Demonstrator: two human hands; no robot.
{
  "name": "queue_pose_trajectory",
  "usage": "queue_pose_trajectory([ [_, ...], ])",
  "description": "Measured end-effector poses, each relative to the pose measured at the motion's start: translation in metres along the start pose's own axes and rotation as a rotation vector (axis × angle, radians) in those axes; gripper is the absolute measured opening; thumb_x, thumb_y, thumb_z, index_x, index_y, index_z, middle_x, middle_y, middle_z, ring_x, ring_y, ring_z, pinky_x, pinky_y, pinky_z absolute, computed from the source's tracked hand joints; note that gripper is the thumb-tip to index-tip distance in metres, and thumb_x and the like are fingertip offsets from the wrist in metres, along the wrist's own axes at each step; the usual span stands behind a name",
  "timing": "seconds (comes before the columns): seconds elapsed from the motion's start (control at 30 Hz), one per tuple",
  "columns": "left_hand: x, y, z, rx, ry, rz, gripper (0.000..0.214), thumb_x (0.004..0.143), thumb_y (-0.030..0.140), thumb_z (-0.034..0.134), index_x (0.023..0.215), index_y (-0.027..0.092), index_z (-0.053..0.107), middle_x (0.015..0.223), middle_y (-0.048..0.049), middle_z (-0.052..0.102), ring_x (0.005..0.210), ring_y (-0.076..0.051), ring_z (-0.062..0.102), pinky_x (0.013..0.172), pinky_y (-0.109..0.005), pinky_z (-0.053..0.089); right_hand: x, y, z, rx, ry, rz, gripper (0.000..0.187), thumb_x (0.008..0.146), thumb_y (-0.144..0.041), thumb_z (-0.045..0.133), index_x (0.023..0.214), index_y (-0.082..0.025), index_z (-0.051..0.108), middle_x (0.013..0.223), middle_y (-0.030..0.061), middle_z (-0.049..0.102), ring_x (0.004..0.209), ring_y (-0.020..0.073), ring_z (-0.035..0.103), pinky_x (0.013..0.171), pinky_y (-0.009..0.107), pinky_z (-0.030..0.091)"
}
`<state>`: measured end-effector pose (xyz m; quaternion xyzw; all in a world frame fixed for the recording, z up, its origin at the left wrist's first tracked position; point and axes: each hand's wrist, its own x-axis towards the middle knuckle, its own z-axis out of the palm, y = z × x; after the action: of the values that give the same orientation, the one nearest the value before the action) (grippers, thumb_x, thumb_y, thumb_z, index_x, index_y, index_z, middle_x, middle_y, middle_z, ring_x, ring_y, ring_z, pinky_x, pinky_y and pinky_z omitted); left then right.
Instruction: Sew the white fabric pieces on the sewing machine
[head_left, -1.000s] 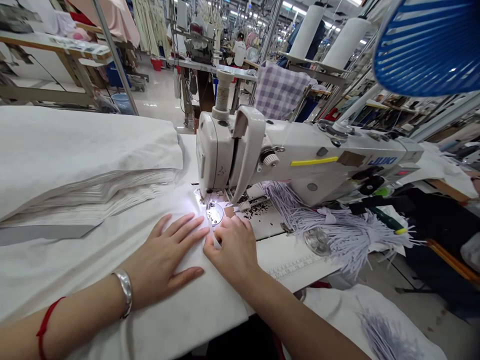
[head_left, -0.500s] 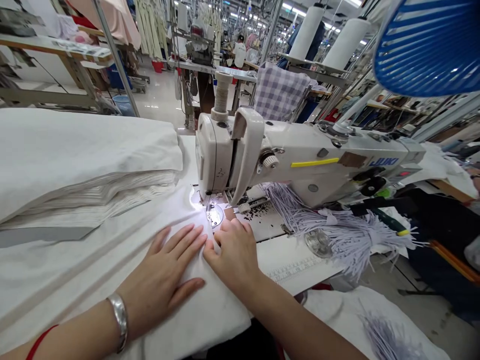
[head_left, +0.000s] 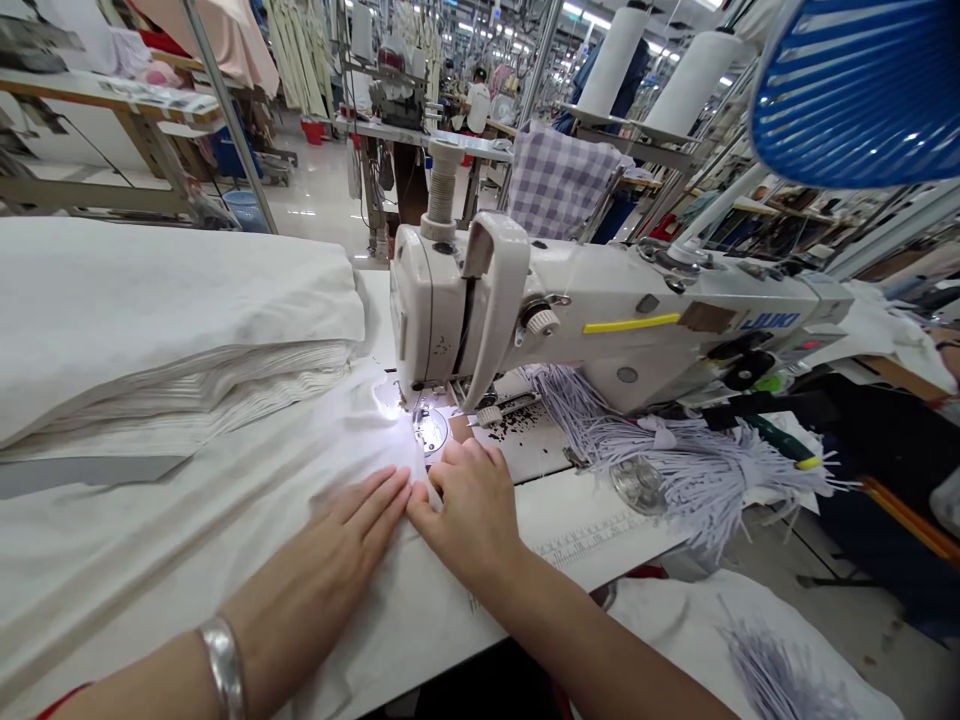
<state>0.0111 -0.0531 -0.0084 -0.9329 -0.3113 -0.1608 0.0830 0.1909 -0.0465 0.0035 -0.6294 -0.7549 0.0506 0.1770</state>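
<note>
White fabric point(head_left: 330, 440) lies across the sewing machine's bed, its right edge beside the lit needle plate point(head_left: 430, 430). My left hand point(head_left: 322, 565) rests flat on the cloth with fingers stretched out, a silver bangle at the wrist. Touching its fingertips, my right hand point(head_left: 472, 515) is closed, thumb and fingers pinching the cloth's edge just in front of the plate. Above them stands the head of the white sewing machine point(head_left: 457, 310). The needle itself is too small to make out.
A thick stack of folded white cloth point(head_left: 165, 290) stands at the left. Bundled lavender strips point(head_left: 690, 465) lie under the machine arm, on the right. A blue slatted shade point(head_left: 855, 100) hangs at upper right. White thread cones point(head_left: 613, 65) rise behind.
My left hand has slid toward me and its fingers have drawn closer together. The cloth under it has shifted and bunched near the needle. My right hand has barely moved.
</note>
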Motion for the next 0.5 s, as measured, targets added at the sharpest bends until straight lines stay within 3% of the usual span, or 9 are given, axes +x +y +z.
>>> queue_pose_trajectory([
  [0.07,-0.004,0.009,0.001,-0.025,0.004,-0.058,0.049,0.095,0.018,0.032,0.144,0.014,0.033,0.138,-0.0112,0.052,0.127,-0.024,0.047,0.104,-0.041,0.036,0.0,0.0,0.0,-0.006,-0.006,-0.003,0.021,0.077,-0.025,0.053,0.057,-0.02,0.059,0.067,0.0001,0.054,0.077,0.0169,0.049,0.08,0.033,0.035],
  [0.23,-0.001,0.006,-0.004,-0.085,-0.097,-0.078,0.077,0.087,0.058,0.048,0.146,0.014,0.027,0.146,-0.012,0.042,0.136,-0.029,0.034,0.113,-0.046,0.016,0.0,-0.001,0.0,-0.003,0.011,-0.002,0.022,0.076,-0.024,0.053,0.056,-0.02,0.058,0.066,0.0007,0.055,0.077,0.0174,0.05,0.081,0.034,0.035],
  [0.5,0.009,-0.012,-0.004,-0.11,-0.145,-0.049,0.066,0.087,0.055,0.048,0.142,0.022,0.035,0.147,-0.0064,0.041,0.135,-0.029,0.034,0.11,-0.047,0.02,0.0,-0.002,0.0,-0.015,0.023,-0.001,0.019,0.076,-0.024,0.054,0.059,-0.02,0.06,0.067,0.0016,0.056,0.079,0.0184,0.051,0.082,0.034,0.036],
])
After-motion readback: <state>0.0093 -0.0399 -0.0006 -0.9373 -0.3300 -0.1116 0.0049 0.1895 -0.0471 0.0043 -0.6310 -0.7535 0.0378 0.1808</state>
